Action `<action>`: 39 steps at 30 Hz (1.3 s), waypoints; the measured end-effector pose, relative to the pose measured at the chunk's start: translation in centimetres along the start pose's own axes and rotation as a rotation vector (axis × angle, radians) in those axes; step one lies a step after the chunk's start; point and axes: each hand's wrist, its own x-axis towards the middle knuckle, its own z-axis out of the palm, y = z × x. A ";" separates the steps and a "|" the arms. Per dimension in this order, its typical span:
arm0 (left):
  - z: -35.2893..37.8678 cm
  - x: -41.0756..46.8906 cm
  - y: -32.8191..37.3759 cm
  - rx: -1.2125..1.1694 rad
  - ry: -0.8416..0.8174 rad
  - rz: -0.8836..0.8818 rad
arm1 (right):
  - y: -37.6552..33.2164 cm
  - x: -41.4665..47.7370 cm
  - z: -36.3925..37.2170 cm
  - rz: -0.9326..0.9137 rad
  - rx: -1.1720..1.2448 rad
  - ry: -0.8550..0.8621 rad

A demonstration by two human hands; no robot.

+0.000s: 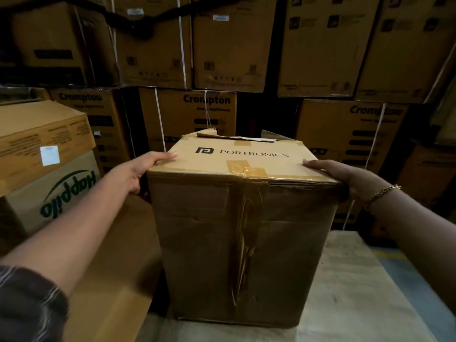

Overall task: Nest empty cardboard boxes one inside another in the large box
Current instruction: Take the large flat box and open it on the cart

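The tall Portronics box (241,230) stands upright between the two hands, its top taped over, so what it holds cannot be seen. The left hand (145,169) clasps its upper left edge and the right hand (340,174) its upper right edge. Left of the left hand sits a Happilo carton (61,193).

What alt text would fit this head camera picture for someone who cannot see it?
A person's left hand and right hand hold the top side edges of a tall taped Portronics cardboard box, with stacked Crompton cartons behind it.
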 end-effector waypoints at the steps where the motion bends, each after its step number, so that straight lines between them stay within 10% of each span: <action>1: -0.1 0.5 0.0 0.005 -0.007 0.002 | 0.2 0.3 -0.1 -0.008 0.007 0.002; 14: 2.1 1.1 -9.0 -0.011 -0.099 0.262 | 9.3 0.3 3.1 -0.378 0.256 0.141; 25: 4.4 -0.1 -28.8 -0.316 0.028 -0.154 | 28.3 0.6 9.0 -0.006 0.473 0.071; 34: 7.4 -3.6 -27.3 -0.423 0.061 -0.183 | 31.4 -0.2 10.6 0.227 0.662 0.161; 39: 6.1 -3.0 -24.5 -0.104 -0.004 -0.110 | 27.5 -0.8 9.2 0.105 0.417 0.163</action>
